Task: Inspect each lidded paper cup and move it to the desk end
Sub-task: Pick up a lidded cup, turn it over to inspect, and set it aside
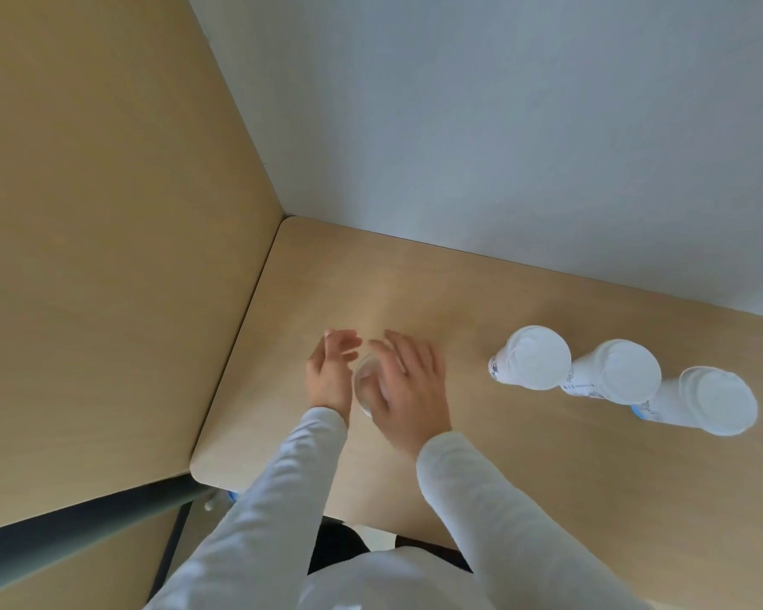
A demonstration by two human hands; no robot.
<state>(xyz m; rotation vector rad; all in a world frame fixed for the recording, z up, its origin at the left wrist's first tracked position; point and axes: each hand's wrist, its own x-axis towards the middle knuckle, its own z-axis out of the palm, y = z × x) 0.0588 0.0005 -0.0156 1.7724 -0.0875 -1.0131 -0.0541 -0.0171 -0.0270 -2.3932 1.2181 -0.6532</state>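
A lidded white paper cup [364, 380] stands near the left end of the wooden desk [525, 455], and only a sliver of its lid shows between my hands. My right hand [410, 385] covers its right side, thumb on the near side and fingers stretched over the top. Just left of the cup is my left hand [330, 374], fingers apart and blurred. Three more lidded cups stand in a row at the right: one [531, 358], a second [622, 372] and a third [714, 400], upright and touching or nearly so.
A tan partition panel [106, 257] rises along the desk's left edge, and a pale grey wall [503, 125] runs behind the desk. Bare desk surface lies between my hands and the row of cups.
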